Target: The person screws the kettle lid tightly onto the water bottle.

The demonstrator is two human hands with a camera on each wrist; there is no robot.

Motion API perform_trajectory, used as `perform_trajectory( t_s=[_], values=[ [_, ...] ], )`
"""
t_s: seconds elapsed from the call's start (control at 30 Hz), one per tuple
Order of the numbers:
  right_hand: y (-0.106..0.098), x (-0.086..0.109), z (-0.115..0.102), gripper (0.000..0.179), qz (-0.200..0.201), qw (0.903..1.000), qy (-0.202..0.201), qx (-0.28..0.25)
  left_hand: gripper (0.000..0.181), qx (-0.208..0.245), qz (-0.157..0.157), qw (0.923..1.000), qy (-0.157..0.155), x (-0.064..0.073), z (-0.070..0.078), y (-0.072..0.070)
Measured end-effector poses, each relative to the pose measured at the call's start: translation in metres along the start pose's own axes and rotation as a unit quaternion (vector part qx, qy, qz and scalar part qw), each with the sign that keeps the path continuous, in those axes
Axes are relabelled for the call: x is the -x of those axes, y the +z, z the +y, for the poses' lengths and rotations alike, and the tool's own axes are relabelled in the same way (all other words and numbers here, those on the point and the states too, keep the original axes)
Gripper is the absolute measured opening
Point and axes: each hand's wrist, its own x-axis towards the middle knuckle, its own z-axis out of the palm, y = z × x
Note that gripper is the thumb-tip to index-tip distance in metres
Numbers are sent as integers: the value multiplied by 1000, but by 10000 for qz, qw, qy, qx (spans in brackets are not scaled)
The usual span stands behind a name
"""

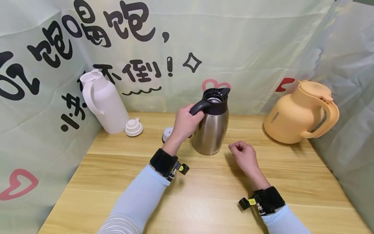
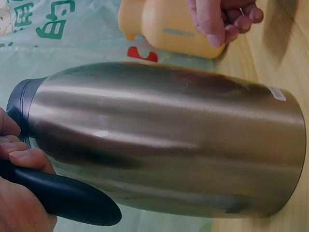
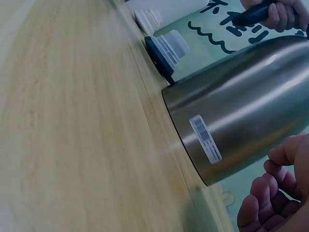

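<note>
My left hand (image 1: 187, 122) grips the black handle (image 2: 72, 195) of a stainless steel thermos jug (image 1: 211, 135). The jug is upright on the table, its black spout pointing right and its mouth uncovered. Just right of the jug's base is my right hand (image 1: 243, 157), its fingers loosely curled and holding nothing. In the right wrist view, a label (image 3: 205, 139) shows low on the jug's steel body. Behind my left hand, partly hidden, lies a white stopper lid with a black rim (image 3: 166, 53).
At the back left stands a white thermos jug (image 1: 109, 104) with no lid on, its white stopper (image 1: 134, 126) beside it. A yellow-orange jug (image 1: 287, 117) with its lid on stands at the right. Printed cloth (image 1: 248, 48) walls in the wooden table (image 1: 193, 201).
</note>
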Motion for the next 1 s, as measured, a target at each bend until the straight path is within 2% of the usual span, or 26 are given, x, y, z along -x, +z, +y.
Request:
perform_trajectory(
  t_s=[0.17, 0.6, 0.7, 0.9, 1.0],
  values=[
    [1, 0, -1, 26, 12, 10000, -29, -48, 15, 17, -29, 10000, -61, -1, 2, 3],
    [5, 2, -2, 28, 79, 9998, -104, 139, 14, 553, -966, 9935, -234, -12, -5, -8],
    [5, 3, -2, 27, 89, 9998, -104, 131, 18, 469, -1098, 9927, -178, -13, -7, -10],
    [6, 3, -2, 27, 39, 9999, -90, 84, 40, 166, -1352, 9907, -14, -8, -9, -30],
    [6, 2, -1, 27, 19, 9999, -71, 79, 45, 160, -1334, 9908, 141, -4, -13, -43]
  ],
)
